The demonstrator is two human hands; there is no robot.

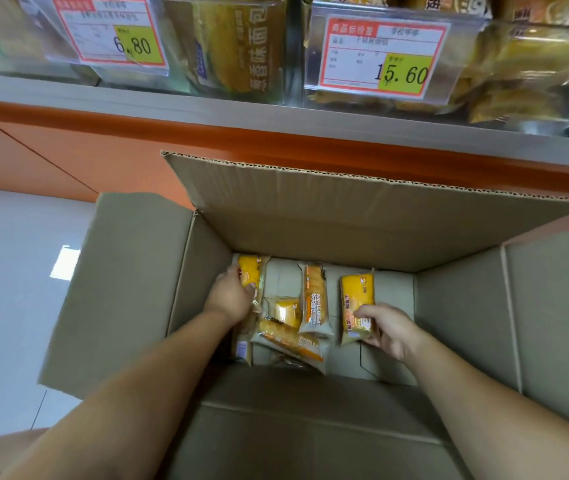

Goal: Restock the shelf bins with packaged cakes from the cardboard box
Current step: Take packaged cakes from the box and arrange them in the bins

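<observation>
An open cardboard box [466, 306] stands on the floor below the shelf, flaps spread. Several yellow and orange packaged cakes lie on its bottom. My left hand [231, 297] is deep in the box at the left, closed on a yellow packaged cake [250, 273]. My right hand [388, 329] grips the lower end of another yellow packaged cake [357, 296] at the right. Between them lie a long waffle pack [315, 299], a small yellow cake [286, 311] and a tilted orange pack [293, 341]. Clear shelf bins [238, 46] above hold yellow bread packs.
Price tags reading 6.80 [110, 29] and 15.60 [380, 57] hang on the bin fronts. A grey shelf edge [276, 116] and an orange base panel [68, 150] run behind the box. Pale tiled floor [9, 271] lies to the left.
</observation>
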